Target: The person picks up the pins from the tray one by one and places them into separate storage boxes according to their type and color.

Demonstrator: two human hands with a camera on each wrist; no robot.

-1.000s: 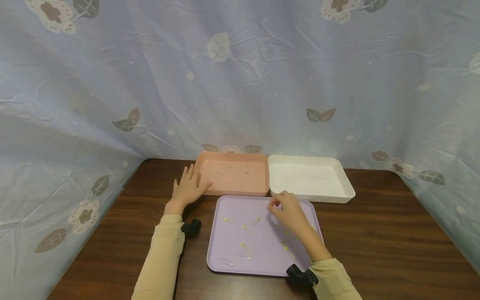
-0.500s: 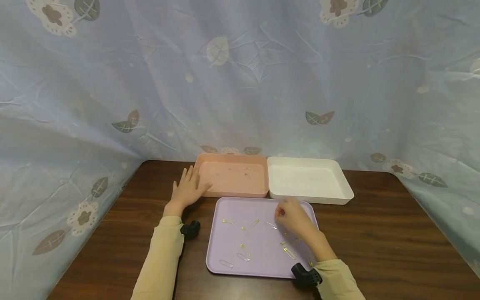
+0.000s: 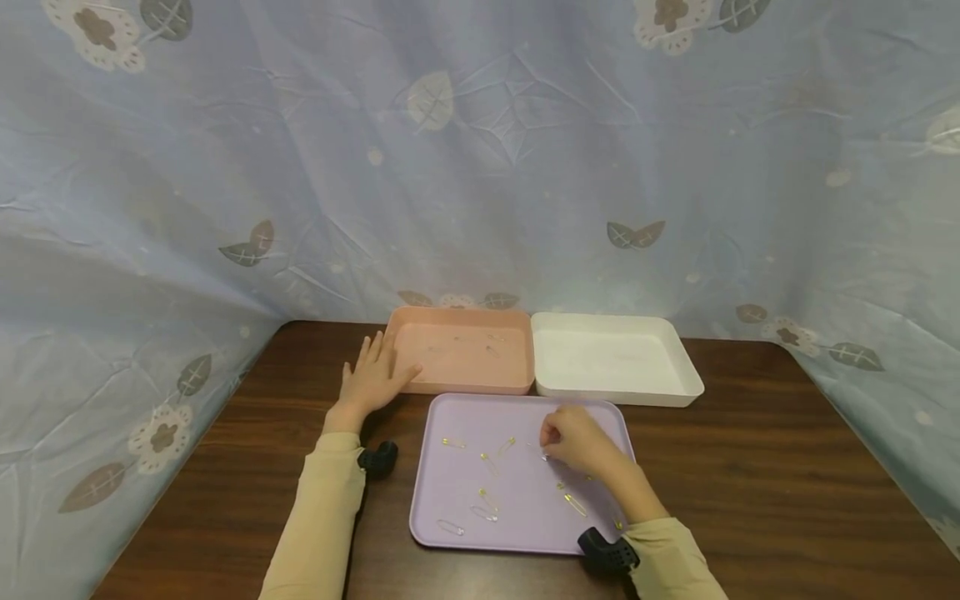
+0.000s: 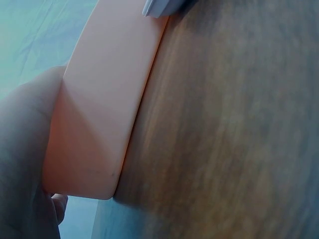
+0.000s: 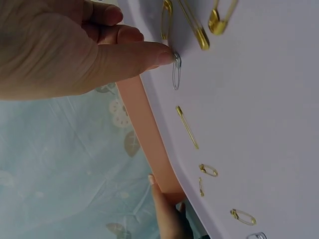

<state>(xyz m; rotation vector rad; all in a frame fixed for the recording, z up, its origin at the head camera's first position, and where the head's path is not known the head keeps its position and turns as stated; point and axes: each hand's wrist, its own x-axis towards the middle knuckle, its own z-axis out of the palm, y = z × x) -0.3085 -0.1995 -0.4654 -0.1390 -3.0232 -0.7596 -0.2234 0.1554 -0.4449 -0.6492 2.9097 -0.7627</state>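
Observation:
My right hand is low over the lilac tray, thumb and fingertips together at the clasp end of a silver safety pin. The thumb hides the fingertip behind it. Several gold safety pins lie scattered about the tray, and two silver safety pins are near its front left corner. My left hand rests with spread fingers on the near left corner of the pink tray, thumb over the front rim. A few silver pins lie inside that tray.
A white tray stands right of the pink one, behind the lilac tray. All three are on a dark wooden table. A patterned cloth hangs behind and at both sides.
The right hand first drew back a little to the right, then came down and left onto the silver safety pin. The left hand has stayed on the pink tray's corner.

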